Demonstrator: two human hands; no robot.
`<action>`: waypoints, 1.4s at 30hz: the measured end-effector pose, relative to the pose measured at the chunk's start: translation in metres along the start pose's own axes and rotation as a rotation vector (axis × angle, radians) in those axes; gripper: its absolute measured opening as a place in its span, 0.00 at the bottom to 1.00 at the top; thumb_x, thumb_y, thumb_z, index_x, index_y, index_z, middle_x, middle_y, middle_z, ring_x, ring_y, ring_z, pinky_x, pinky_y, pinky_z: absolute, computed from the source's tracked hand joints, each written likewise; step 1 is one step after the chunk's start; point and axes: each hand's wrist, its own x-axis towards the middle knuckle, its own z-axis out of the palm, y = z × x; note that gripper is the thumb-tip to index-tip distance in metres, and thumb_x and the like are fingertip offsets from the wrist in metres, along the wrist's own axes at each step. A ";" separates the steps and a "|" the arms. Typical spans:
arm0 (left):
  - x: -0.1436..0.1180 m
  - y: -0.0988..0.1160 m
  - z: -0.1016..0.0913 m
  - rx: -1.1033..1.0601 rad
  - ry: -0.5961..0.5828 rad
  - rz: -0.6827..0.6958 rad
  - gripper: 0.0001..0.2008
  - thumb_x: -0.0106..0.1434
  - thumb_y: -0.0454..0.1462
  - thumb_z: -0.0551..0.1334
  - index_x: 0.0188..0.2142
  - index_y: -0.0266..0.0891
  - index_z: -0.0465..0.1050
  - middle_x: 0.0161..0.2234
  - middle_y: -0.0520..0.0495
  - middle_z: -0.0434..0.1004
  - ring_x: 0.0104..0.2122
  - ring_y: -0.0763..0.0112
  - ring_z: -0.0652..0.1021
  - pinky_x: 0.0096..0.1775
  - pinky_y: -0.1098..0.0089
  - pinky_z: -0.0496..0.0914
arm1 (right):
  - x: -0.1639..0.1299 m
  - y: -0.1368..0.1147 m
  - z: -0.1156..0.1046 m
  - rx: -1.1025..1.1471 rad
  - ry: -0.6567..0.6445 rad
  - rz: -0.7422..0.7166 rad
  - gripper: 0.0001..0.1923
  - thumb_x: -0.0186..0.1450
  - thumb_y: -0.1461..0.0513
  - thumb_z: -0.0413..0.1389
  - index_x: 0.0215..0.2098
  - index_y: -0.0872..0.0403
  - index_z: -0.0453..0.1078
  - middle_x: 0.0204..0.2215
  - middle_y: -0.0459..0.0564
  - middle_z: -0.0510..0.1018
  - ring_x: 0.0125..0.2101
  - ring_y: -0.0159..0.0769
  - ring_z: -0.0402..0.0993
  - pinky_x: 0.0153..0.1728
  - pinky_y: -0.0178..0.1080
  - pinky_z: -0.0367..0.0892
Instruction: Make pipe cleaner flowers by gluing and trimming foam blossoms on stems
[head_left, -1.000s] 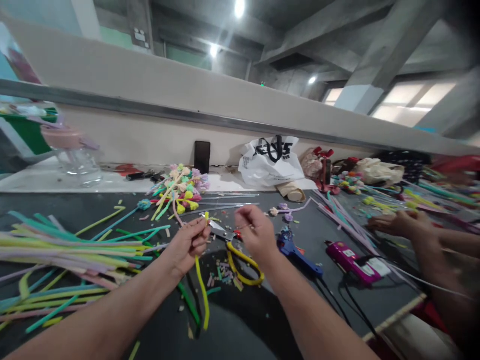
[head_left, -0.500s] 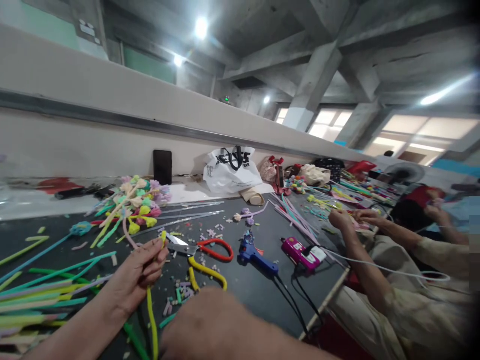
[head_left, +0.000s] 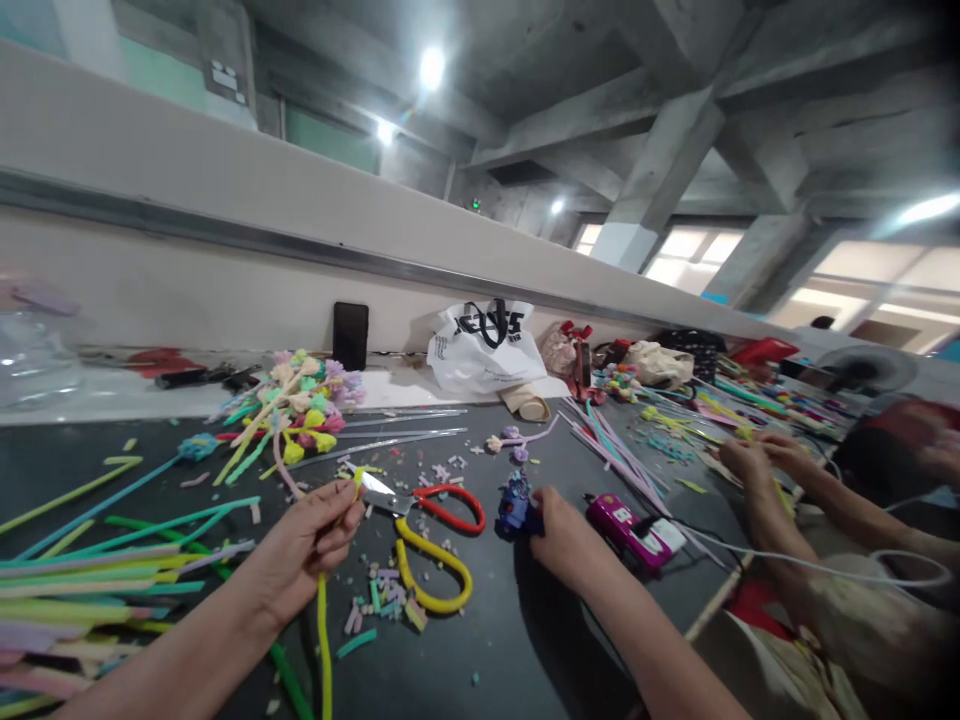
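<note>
A yellow pipe cleaner (head_left: 324,640) is pinched in my left hand (head_left: 319,535). Its short end pokes up above the fingertips, and the long part hangs down below the hand. At the table's middle my right hand (head_left: 566,540) closes around the handle of a blue glue gun (head_left: 515,507), which lies on the tabletop with its nozzle pointing away from me. Between my hands rest scissors (head_left: 379,493), blades apart, with one red and one yellow handle. Their blades lie just beyond my left fingertips.
Loose pipe cleaners (head_left: 97,590) cover the table's left, behind them a bunch of fuzzy flowers (head_left: 300,400). Cut scraps (head_left: 390,590) lie by the scissors. A magenta device (head_left: 619,530) with cables sits right. A white bag (head_left: 487,350) stands behind. A co-worker's hands (head_left: 757,455) are at right.
My right hand has moved forward and right from the near edge onto the glue gun. My left hand still pinches the yellow pipe cleaner. The view has shifted slightly left.
</note>
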 end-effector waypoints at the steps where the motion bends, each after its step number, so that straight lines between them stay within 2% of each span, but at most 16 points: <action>1: 0.001 0.000 0.000 0.000 0.002 -0.003 0.13 0.53 0.40 0.65 0.25 0.35 0.62 0.19 0.58 0.62 0.12 0.90 0.51 0.14 0.84 0.43 | 0.001 -0.001 -0.003 0.006 0.009 -0.001 0.25 0.49 0.71 0.51 0.46 0.59 0.61 0.40 0.59 0.74 0.42 0.44 0.71 0.41 0.39 0.62; 3: 0.002 -0.001 -0.001 -0.001 0.004 -0.013 0.12 0.53 0.39 0.64 0.26 0.36 0.63 0.19 0.58 0.62 0.12 0.90 0.51 0.14 0.84 0.43 | 0.002 -0.007 -0.013 0.067 0.053 -0.023 0.25 0.50 0.70 0.51 0.47 0.59 0.59 0.40 0.59 0.73 0.42 0.43 0.71 0.41 0.40 0.63; 5: 0.003 -0.001 -0.001 -0.006 0.006 -0.018 0.11 0.53 0.39 0.64 0.27 0.36 0.63 0.19 0.58 0.62 0.12 0.90 0.51 0.14 0.84 0.43 | 0.002 -0.020 -0.026 0.299 0.116 -0.066 0.23 0.51 0.68 0.52 0.46 0.58 0.59 0.41 0.58 0.73 0.43 0.42 0.70 0.42 0.40 0.63; 7: 0.003 -0.001 0.000 -0.015 0.002 -0.013 0.12 0.54 0.39 0.64 0.27 0.36 0.62 0.19 0.58 0.62 0.12 0.90 0.51 0.14 0.84 0.43 | 0.001 -0.038 -0.040 0.768 0.127 -0.126 0.22 0.50 0.64 0.55 0.44 0.55 0.61 0.39 0.55 0.73 0.40 0.40 0.71 0.39 0.39 0.64; 9: 0.002 0.000 0.001 -0.024 -0.004 -0.005 0.12 0.54 0.39 0.64 0.26 0.36 0.61 0.19 0.58 0.62 0.12 0.90 0.51 0.14 0.84 0.43 | -0.001 -0.060 -0.048 1.290 0.076 -0.190 0.19 0.52 0.60 0.56 0.42 0.54 0.64 0.35 0.51 0.73 0.30 0.35 0.70 0.29 0.36 0.65; 10: 0.002 0.000 0.001 -0.028 -0.002 -0.005 0.12 0.54 0.39 0.64 0.26 0.36 0.61 0.19 0.58 0.62 0.12 0.90 0.51 0.14 0.84 0.43 | -0.002 -0.071 -0.049 1.519 0.038 -0.216 0.17 0.53 0.58 0.55 0.40 0.55 0.66 0.32 0.51 0.72 0.26 0.32 0.67 0.25 0.34 0.64; 12: 0.002 0.001 0.002 -0.037 0.005 -0.008 0.11 0.54 0.39 0.64 0.26 0.36 0.62 0.19 0.58 0.62 0.12 0.90 0.51 0.14 0.84 0.42 | -0.005 -0.091 -0.043 1.851 -0.123 -0.205 0.15 0.54 0.56 0.54 0.36 0.56 0.68 0.30 0.50 0.71 0.22 0.29 0.62 0.21 0.32 0.61; 15: 0.004 0.001 0.002 -0.046 0.009 -0.005 0.11 0.54 0.39 0.63 0.27 0.36 0.62 0.19 0.58 0.62 0.12 0.90 0.51 0.14 0.83 0.42 | -0.011 -0.115 -0.023 2.051 -0.411 -0.098 0.14 0.58 0.55 0.54 0.38 0.56 0.69 0.32 0.49 0.69 0.20 0.24 0.57 0.21 0.29 0.59; 18: 0.006 0.002 0.003 -0.040 0.025 0.002 0.12 0.55 0.40 0.63 0.26 0.36 0.61 0.20 0.58 0.62 0.13 0.89 0.51 0.14 0.83 0.42 | -0.019 -0.127 -0.004 1.993 -0.601 -0.091 0.16 0.59 0.52 0.54 0.40 0.55 0.67 0.31 0.47 0.70 0.17 0.22 0.55 0.21 0.29 0.58; 20: 0.008 0.002 0.004 -0.035 0.045 0.005 0.12 0.55 0.40 0.63 0.25 0.36 0.61 0.20 0.57 0.62 0.13 0.89 0.52 0.13 0.83 0.42 | -0.023 -0.131 0.004 1.848 -0.655 -0.181 0.17 0.60 0.51 0.53 0.39 0.56 0.67 0.22 0.45 0.70 0.16 0.23 0.55 0.20 0.31 0.56; 23: 0.010 0.002 0.004 -0.032 0.068 0.018 0.11 0.54 0.39 0.63 0.26 0.37 0.62 0.21 0.57 0.62 0.13 0.88 0.54 0.12 0.84 0.44 | -0.026 -0.131 0.012 1.594 -0.584 -0.275 0.19 0.60 0.49 0.53 0.35 0.58 0.66 0.12 0.40 0.63 0.14 0.25 0.54 0.19 0.31 0.52; 27: 0.013 0.001 0.003 -0.036 0.131 0.039 0.10 0.54 0.37 0.63 0.26 0.37 0.63 0.21 0.56 0.64 0.13 0.87 0.56 0.11 0.84 0.49 | -0.028 -0.123 0.021 1.365 -0.410 -0.252 0.23 0.56 0.46 0.55 0.35 0.58 0.66 0.13 0.40 0.63 0.15 0.26 0.56 0.20 0.32 0.53; 31: 0.014 0.000 0.005 -0.032 0.196 0.023 0.09 0.53 0.37 0.64 0.26 0.36 0.64 0.21 0.56 0.65 0.13 0.86 0.59 0.12 0.84 0.54 | -0.029 -0.117 0.028 1.318 -0.409 -0.190 0.25 0.55 0.45 0.56 0.36 0.58 0.65 0.13 0.40 0.62 0.16 0.27 0.57 0.20 0.32 0.55; 37: 0.013 0.000 0.006 -0.018 0.194 0.039 0.09 0.53 0.38 0.64 0.25 0.36 0.65 0.20 0.54 0.68 0.14 0.84 0.63 0.14 0.82 0.58 | -0.033 -0.120 0.033 1.340 -0.454 -0.167 0.24 0.54 0.46 0.57 0.36 0.58 0.65 0.11 0.39 0.62 0.13 0.25 0.55 0.18 0.32 0.56; 42: 0.011 0.001 0.009 -0.006 0.197 0.024 0.10 0.51 0.39 0.65 0.24 0.36 0.65 0.20 0.53 0.69 0.14 0.83 0.65 0.14 0.81 0.59 | -0.035 -0.120 0.037 1.288 -0.457 -0.161 0.23 0.55 0.46 0.56 0.33 0.58 0.65 0.09 0.39 0.61 0.13 0.27 0.58 0.17 0.32 0.56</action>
